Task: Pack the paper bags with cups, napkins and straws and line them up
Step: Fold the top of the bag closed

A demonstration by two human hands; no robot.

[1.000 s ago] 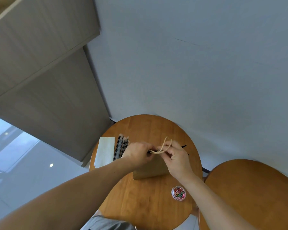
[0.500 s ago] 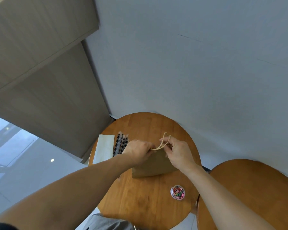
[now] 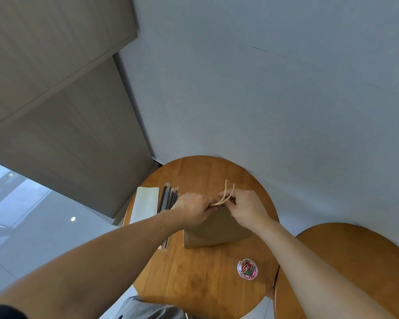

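A little tub (image 3: 247,269) of colored paper clips sits on the round wooden table (image 3: 194,279), nearer to the person than the 2 hands. The brown paper bag (image 3: 217,231) is on the table right under the hands. The left hand (image 3: 194,207) and the right hand (image 3: 245,207) both pinch its top, fingers curled tight. The 2 string handles (image 3: 227,192) stick up between them. Black straws (image 3: 169,199) and white napkins (image 3: 145,204) lie just left of the left hand.

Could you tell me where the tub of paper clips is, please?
Head view: the tub of paper clips sits on the left round table, below and right of the paper bag.
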